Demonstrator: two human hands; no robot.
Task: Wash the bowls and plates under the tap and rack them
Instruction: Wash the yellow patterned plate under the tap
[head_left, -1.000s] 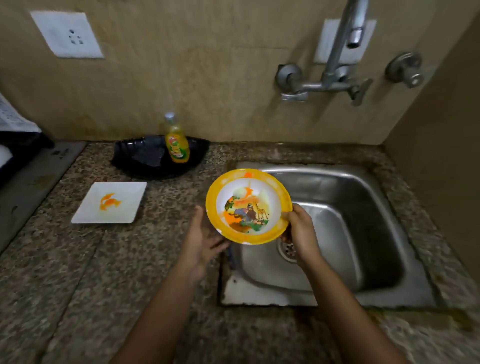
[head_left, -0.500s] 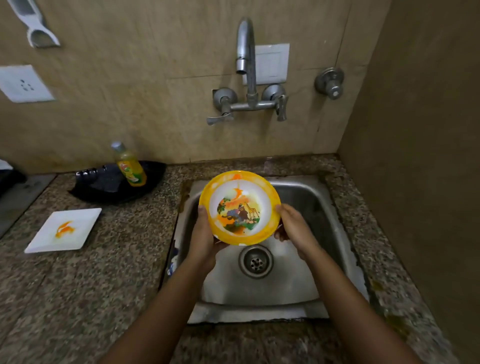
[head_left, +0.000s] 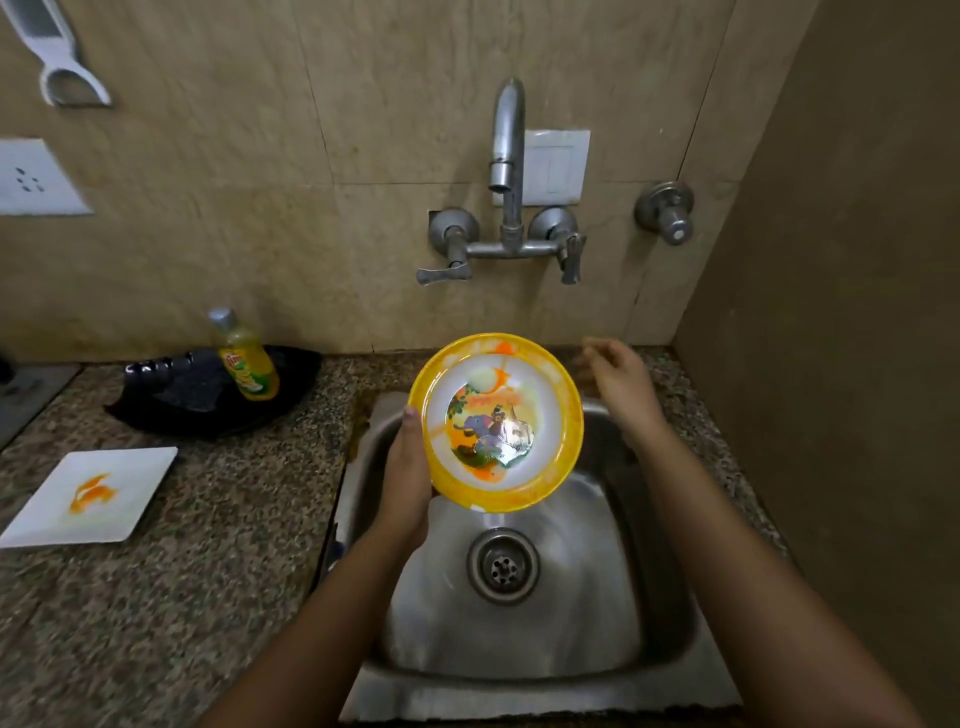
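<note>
A yellow-rimmed bowl (head_left: 496, 423) with a cartoon picture and orange smears hangs over the steel sink (head_left: 660, 613). My left hand (head_left: 408, 470) grips its left edge, thumb on the rim. My right hand (head_left: 615, 376) is off the bowl, raised to its right with fingers apart and blurred, below the tap's right handle (head_left: 570, 255). The tap spout (head_left: 505, 135) is above the bowl; no water runs. A white square plate (head_left: 91, 496) smeared with orange lies on the counter at the left.
A yellow dish-soap bottle (head_left: 244, 358) stands on a black tray (head_left: 208, 400) at the back of the granite counter. A separate valve (head_left: 667, 213) sits on the wall at the right. A side wall closes in right of the sink.
The bowl has been carried from the counter's edge to over the sink. My right hand has let go of its right rim and lifted toward the tap. My left hand keeps hold.
</note>
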